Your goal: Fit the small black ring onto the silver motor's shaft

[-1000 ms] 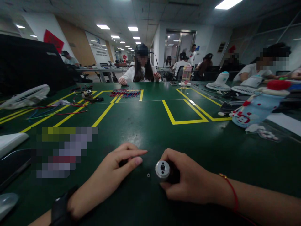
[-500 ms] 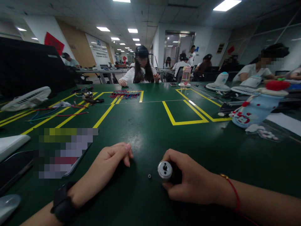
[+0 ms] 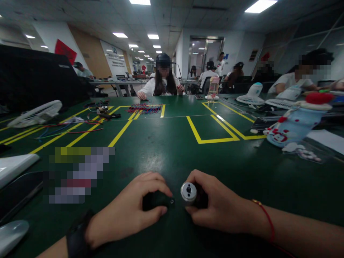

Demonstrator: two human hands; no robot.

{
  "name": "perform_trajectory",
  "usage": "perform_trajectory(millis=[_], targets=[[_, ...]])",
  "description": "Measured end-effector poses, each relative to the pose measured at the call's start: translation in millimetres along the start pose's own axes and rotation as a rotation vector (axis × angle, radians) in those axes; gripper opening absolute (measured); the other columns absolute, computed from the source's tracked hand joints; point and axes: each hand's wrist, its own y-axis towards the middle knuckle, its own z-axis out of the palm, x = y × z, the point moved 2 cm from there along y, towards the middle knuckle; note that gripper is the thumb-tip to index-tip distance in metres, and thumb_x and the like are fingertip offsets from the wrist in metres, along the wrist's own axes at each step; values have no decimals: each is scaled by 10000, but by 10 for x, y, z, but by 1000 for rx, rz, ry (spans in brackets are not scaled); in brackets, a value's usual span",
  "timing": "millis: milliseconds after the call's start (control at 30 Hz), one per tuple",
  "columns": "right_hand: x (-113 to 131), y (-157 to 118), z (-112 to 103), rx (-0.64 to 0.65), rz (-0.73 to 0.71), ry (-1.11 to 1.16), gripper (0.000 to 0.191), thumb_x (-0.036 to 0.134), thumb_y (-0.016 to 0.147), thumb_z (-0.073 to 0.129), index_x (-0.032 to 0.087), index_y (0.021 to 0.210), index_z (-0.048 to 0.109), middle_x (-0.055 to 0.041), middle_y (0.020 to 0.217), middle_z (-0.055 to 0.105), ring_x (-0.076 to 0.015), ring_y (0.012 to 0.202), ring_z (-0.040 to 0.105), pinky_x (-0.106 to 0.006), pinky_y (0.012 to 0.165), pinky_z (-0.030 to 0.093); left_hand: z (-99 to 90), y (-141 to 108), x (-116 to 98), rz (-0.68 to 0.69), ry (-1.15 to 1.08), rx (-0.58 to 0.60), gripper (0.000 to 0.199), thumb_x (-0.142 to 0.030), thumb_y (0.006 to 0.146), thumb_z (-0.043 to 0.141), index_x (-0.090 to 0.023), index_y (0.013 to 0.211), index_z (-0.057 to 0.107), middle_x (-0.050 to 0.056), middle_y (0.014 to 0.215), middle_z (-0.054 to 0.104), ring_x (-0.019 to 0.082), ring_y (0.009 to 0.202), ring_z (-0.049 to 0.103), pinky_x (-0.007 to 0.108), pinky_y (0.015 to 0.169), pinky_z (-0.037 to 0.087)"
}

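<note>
My right hand [image 3: 215,202] is closed around a silver metal cylinder that looks like a small motor [image 3: 188,191]. Its round end, with a shaft in the middle and two dark holes, faces me. To the left lies a tiny ring-shaped metal piece [image 3: 172,201] on the green tabletop [image 3: 161,154]. My left hand [image 3: 142,204] is open beside this piece, thumb and forefinger spread apart on either side of its left edge. The forefinger tip is very close to it; whether they touch I cannot tell.
A phone-like pixelated item [image 3: 80,175] and a computer mouse [image 3: 13,233] lie at left. Coloured wires [image 3: 145,108] sit farther back, before a seated person [image 3: 162,80]. A blue bottle [image 3: 295,123] stands at right, near white fans [image 3: 249,96]. Yellow tape [image 3: 199,132] marks the table.
My left hand has moved right to the tiny ring-shaped piece, and its thumb and forefinger have spread apart. My right hand keeps the motor in nearly the same place.
</note>
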Motion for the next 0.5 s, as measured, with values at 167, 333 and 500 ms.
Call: perform_trajectory(millis=[167, 333, 500], targets=[[7, 2, 4, -2, -9, -3, 286, 147, 679, 648, 197, 913, 492, 17, 798, 568, -119, 639, 501, -221, 527, 395, 58, 44, -34, 34, 44, -8, 111, -215, 814, 661, -259, 913, 688, 12, 963, 616, 198, 924, 568, 321, 825, 433], [10, 21, 9, -19, -27, -65, 287, 168, 675, 660, 200, 912, 501, 21, 786, 566, -118, 627, 499, -224, 521, 378, -7, 108, -131, -6, -126, -193, 145, -215, 896, 578, -268, 970, 691, 5, 919, 596, 154, 826, 573, 258, 713, 454], [-3, 41, 31, -38, -59, -122, 268, 226, 691, 679, 200, 900, 514, 24, 769, 555, -118, 616, 492, -232, 524, 363, 13, 134, -291, 30, -147, -264, 208, -205, 893, 586, -310, 1023, 709, 0, 881, 589, 154, 810, 572, 256, 698, 457]])
